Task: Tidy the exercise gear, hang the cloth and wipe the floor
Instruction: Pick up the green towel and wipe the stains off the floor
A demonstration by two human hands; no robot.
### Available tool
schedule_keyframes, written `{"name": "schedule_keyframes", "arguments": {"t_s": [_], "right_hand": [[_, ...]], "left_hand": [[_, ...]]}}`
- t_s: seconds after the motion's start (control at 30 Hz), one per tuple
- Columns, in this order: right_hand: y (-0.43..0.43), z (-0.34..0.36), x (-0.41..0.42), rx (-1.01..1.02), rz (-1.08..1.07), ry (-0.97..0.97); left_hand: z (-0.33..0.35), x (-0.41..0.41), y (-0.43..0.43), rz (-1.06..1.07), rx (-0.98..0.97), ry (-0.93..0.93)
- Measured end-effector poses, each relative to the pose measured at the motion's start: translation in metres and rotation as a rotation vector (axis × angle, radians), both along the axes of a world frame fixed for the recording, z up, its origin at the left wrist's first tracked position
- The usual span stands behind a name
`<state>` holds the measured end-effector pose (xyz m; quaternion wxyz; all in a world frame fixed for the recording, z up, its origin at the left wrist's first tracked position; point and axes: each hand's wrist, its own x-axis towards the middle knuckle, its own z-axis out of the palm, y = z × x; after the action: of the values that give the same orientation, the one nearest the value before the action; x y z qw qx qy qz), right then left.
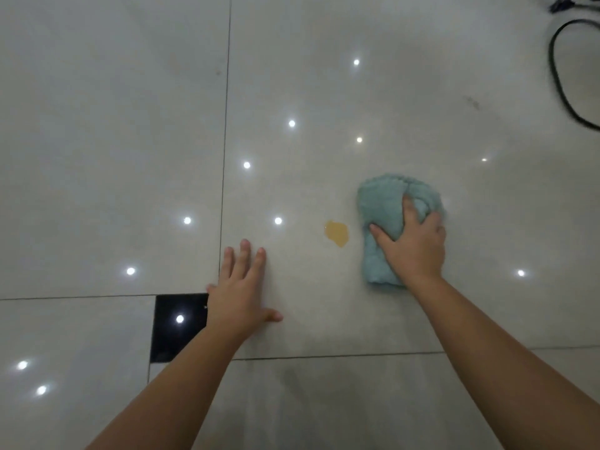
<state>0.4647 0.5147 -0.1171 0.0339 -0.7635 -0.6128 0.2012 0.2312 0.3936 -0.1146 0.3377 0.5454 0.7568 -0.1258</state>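
Right of centre in the frame, a bunched blue-green cloth [380, 203] lies on the pale tiled floor [113, 125], and the person's right hand [412, 245] presses down on it, its grip closed around the cloth with the fingers dug into the folds and the thumb spread to the left. Just left of the cloth, apart from it, sits a small yellowish spill [336, 233]. Lower and further left, the left hand [240, 287] rests flat on the floor, its grip wide, fingers straight and holding nothing. Its outer edge overlaps a black square tile [175, 332] at the lower left. A black cable [558, 82] curves along the upper right edge. Small bright spots of reflected light [278, 220] dot the glossy tiles.
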Motion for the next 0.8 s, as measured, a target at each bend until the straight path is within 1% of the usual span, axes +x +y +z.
{"name": "schedule_keyframes", "arguments": {"t_s": [0.1, 0.2, 0.3, 0.37, 0.43, 0.57, 0.63, 0.73, 0.8], "right_hand": [[0.036, -0.001, -0.03, -0.006, 0.204, 0.053], [0.042, 0.0, -0.055, -0.025, 0.423, 0.089], [0.025, -0.001, -0.065, -0.02, 0.535, -0.036], [0.006, -0.006, -0.066, 0.05, 0.578, -0.134], [-0.018, -0.012, -0.066, 0.118, 0.586, -0.175], [-0.05, -0.019, -0.061, 0.158, 0.6, -0.23], [-0.033, -0.024, -0.062, 0.188, 0.604, -0.217], [0.013, -0.024, -0.066, 0.24, 0.476, -0.222], [0.041, -0.019, -0.066, 0.16, 0.415, -0.177]], "left_hand": [[-0.001, -0.001, -0.002, 0.012, 0.003, -0.013], [-0.002, -0.003, -0.004, 0.03, 0.011, -0.027], [-0.002, -0.004, -0.004, 0.051, 0.007, -0.035], [-0.001, -0.003, -0.004, 0.054, 0.009, -0.038], [0.0, -0.003, -0.004, 0.057, 0.013, -0.04], [0.0, -0.001, -0.004, 0.054, 0.008, -0.04], [-0.001, -0.001, -0.004, 0.053, 0.0, -0.041], [-0.001, -0.002, -0.003, 0.042, -0.017, -0.042], [-0.001, -0.003, -0.002, 0.034, -0.027, -0.046]]}}
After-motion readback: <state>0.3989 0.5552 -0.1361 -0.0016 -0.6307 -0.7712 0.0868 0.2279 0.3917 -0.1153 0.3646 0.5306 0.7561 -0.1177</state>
